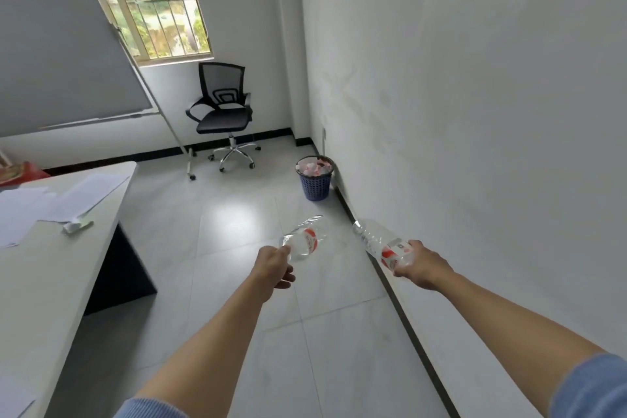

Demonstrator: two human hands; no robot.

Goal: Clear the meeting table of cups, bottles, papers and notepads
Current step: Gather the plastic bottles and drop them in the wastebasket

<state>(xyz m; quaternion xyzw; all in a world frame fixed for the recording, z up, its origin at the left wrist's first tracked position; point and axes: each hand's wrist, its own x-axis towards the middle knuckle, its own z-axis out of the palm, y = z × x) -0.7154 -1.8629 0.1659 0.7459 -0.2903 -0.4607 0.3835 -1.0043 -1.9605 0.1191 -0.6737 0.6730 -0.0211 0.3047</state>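
While heading toward the blue bin (pixel 314 180) at frame centre: left hand (pixel 271 270) pinching one clear bottle (pixel 303 243) by its end, right hand (pixel 419 266) wrapping another bottle (pixel 380 243) mid-body. Probably empty, light, crushable; gripping gently.

Both arms reach forward, left hand (pixel 273 266) and right hand (pixel 422 265) each closed in a grip.
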